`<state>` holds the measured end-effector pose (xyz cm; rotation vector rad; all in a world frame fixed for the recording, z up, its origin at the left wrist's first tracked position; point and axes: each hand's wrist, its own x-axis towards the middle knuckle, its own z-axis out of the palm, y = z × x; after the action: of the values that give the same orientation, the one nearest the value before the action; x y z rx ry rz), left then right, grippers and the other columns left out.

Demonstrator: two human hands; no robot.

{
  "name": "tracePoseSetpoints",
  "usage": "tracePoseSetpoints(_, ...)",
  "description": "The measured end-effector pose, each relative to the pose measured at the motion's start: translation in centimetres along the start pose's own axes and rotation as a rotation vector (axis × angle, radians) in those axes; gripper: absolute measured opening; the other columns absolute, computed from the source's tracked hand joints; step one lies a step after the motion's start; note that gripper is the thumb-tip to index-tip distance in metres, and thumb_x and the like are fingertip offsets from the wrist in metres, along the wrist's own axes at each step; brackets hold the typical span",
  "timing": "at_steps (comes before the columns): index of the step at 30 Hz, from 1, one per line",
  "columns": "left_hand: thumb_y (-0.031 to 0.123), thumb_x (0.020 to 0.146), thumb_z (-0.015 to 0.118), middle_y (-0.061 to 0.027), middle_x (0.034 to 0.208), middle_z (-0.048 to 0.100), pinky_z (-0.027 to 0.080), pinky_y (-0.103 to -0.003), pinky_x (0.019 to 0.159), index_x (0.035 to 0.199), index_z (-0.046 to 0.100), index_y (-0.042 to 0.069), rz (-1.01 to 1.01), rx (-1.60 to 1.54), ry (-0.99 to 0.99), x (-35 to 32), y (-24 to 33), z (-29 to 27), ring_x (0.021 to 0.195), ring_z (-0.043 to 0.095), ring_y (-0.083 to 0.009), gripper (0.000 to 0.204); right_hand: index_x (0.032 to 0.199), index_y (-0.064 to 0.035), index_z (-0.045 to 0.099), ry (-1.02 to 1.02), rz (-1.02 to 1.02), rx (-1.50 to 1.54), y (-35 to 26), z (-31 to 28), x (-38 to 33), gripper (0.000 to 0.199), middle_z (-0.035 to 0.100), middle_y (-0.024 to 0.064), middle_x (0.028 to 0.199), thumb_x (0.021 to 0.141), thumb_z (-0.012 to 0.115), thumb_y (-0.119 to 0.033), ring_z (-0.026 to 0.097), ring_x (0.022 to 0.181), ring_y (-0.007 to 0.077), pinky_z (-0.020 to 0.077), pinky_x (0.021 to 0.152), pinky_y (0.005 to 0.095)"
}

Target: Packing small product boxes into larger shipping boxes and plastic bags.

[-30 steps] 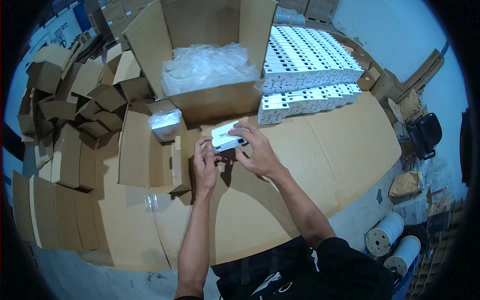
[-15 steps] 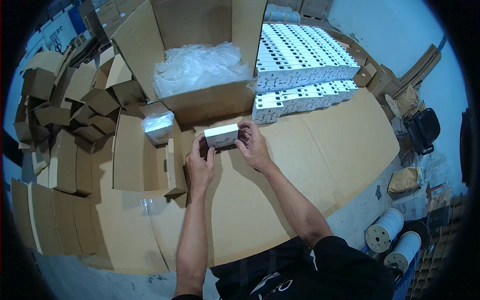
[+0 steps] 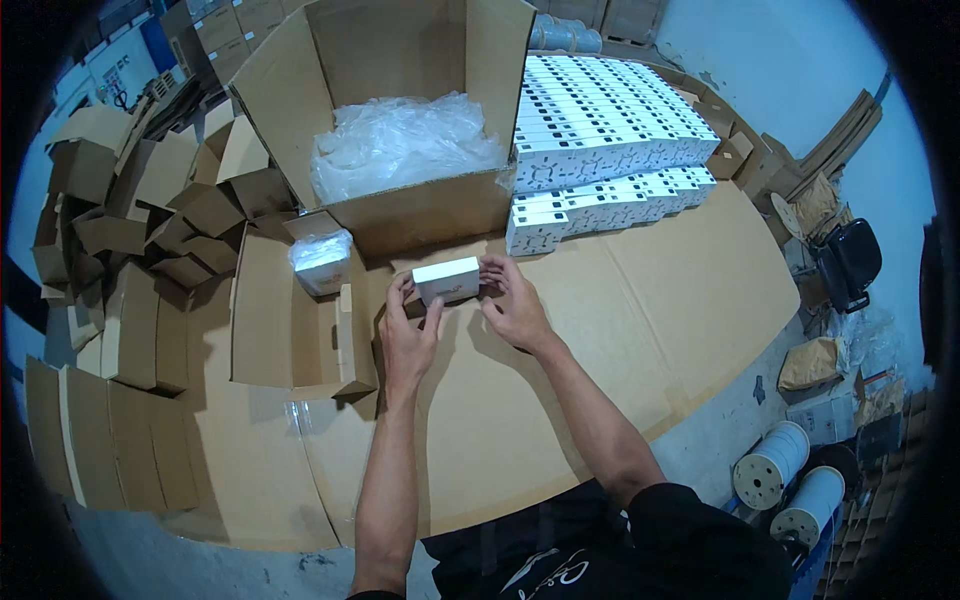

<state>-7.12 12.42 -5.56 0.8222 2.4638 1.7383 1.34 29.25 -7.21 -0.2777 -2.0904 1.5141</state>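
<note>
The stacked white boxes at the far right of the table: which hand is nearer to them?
Right. The right hand holds the small white box's right end, just below the stacked white boxes; the left hand grips its left end, farther away.

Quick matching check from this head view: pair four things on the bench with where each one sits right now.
1. small white box
2. plastic bags
3. stacked white boxes
4. wire spools

a. inside the big open carton
b. on the floor, lower right
c. between the left hand and right hand
d. right of the carton, in rows

Pairs: 1-c, 2-a, 3-d, 4-b
</note>
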Motion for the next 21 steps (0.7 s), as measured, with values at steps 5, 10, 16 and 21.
tracePoseSetpoints(5,0.021,0.098,0.062,-0.0202,0.132,0.057,0.040,-0.047,0.109,0.137,0.047,-0.001,0.201,-0.022,0.148,-0.5,0.3,-1.1,0.125,0.053,-0.0373,0.048,0.127,0.0032,0.052,0.099,-0.022,-0.179,0.4,-0.5,-2.1,0.047,0.064,0.0211,0.122,0.080,0.055,0.007,0.065,0.117,0.0313,0.0523,0.102,0.0402)
tracePoseSetpoints(10,0.015,0.096,0.061,-0.0183,0.117,0.061,0.045,-0.045,0.100,0.119,0.059,-0.002,0.405,0.092,0.222,2.1,5.3,-1.6,0.113,0.058,-0.0351,0.029,0.122,0.0019,0.055,0.170,-0.030,-0.236,0.9,-0.4,-2.6,0.042,0.065,0.0204,0.116,0.080,0.054,0.005,0.066,0.109,0.0346,0.0547,0.096,0.0407)
tracePoseSetpoints(16,0.009,0.093,0.065,-0.0146,0.101,0.070,0.053,-0.038,0.085,0.106,0.065,-0.001,0.396,0.160,0.185,15.3,12.9,-2.7,0.092,0.068,-0.0258,0.016,0.119,-0.0002,0.057,0.221,0.070,-0.083,0.6,-0.4,-2.7,0.040,0.067,0.0185,0.112,0.080,0.053,0.006,0.068,0.102,0.0333,0.0563,0.092,0.0408)
tracePoseSetpoints(21,0.007,0.087,0.071,-0.0171,0.098,0.074,0.055,-0.041,0.084,0.104,0.070,-0.001,0.347,0.259,-0.124,27.4,11.1,-2.0,0.090,0.072,-0.0318,0.019,0.115,-0.0003,0.058,0.207,0.028,-0.195,-0.7,-0.1,-2.3,0.036,0.066,0.0177,0.113,0.080,0.054,0.006,0.068,0.101,0.0340,0.0566,0.089,0.0410)
